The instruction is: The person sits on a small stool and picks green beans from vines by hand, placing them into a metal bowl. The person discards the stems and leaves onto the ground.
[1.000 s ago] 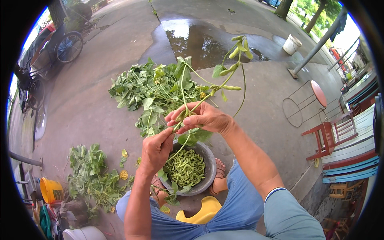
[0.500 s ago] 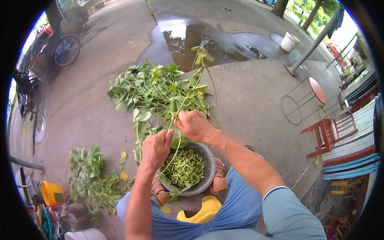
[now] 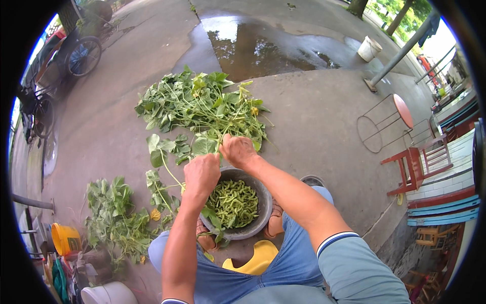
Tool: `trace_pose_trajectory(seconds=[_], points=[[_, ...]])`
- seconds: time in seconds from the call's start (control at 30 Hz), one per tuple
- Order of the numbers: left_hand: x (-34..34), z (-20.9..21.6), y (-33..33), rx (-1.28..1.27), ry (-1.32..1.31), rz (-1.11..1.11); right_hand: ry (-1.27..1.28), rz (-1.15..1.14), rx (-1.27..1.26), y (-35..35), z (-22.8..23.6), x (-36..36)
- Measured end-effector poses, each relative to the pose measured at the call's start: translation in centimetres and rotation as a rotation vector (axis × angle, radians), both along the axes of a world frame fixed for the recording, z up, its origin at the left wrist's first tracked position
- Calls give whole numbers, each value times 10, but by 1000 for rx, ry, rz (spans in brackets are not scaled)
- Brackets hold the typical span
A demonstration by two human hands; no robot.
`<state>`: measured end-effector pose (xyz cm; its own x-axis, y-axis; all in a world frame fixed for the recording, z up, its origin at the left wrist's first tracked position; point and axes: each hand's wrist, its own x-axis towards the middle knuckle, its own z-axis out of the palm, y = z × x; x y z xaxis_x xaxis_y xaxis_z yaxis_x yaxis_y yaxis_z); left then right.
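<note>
My left hand (image 3: 202, 175) is closed round the stem of a leafy green bean plant (image 3: 204, 145). Just ahead and to the right, my right hand (image 3: 238, 150) also grips the plant, its fingertips pressed together. Both hands are above the far rim of a dark grey basin (image 3: 266, 202), which holds a heap of green bean pods (image 3: 234, 203). Part of the stem is hidden behind my fingers. Beyond my hands lies a big pile of leafy bean plants (image 3: 177, 104).
A second heap of plants (image 3: 114, 213) lies at the left, near a yellow bucket (image 3: 66, 239). Below the basin shows a yellow stool (image 3: 255, 257). Puddle (image 3: 253, 53), white bucket (image 3: 369, 49), round stool (image 3: 402, 112) and reddish wooden chair (image 3: 412, 169) are farther off.
The plant's long upright top, raised beyond my hands before, is down among the leaves. Leafy stems have shifted left of the basin. My hands are still together on the plant.
</note>
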<state>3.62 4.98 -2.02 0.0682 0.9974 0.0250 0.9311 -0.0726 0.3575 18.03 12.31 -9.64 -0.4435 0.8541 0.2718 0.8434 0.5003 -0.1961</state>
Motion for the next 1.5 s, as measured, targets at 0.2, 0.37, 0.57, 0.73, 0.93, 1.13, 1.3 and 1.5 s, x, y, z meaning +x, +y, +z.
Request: trace_pose_trajectory(seconds=[0.2, 0.37, 0.57, 0.73, 0.93, 1.13, 1.3, 1.5], points=[[7, 4, -7, -19, -25, 5, -133, -87, -115, 12, -40, 57], [-21, 14, -7, 199, -145, 111, -167, -306, -317, 25, -55, 126], [-24, 24, 4, 277, -413, 117, -223, 109, -1048, -34, -28, 56], [-32, 42, 14, 383, -666, 111, -193, 350, -799, -52, -40, 45], [-58, 43, 6, 458, -574, 182, 222, 426, -1061, -39, 112, 28], [-60, 43, -1, 306, -677, 113, 1397, 176, -657, -6, 155, 45], [-63, 36, -1, 39, -853, -13, 1612, 106, -744, 11, 163, 59], [-60, 40, -4, 47, -746, -52, 1112, 28, -486, 17, 155, 84]])
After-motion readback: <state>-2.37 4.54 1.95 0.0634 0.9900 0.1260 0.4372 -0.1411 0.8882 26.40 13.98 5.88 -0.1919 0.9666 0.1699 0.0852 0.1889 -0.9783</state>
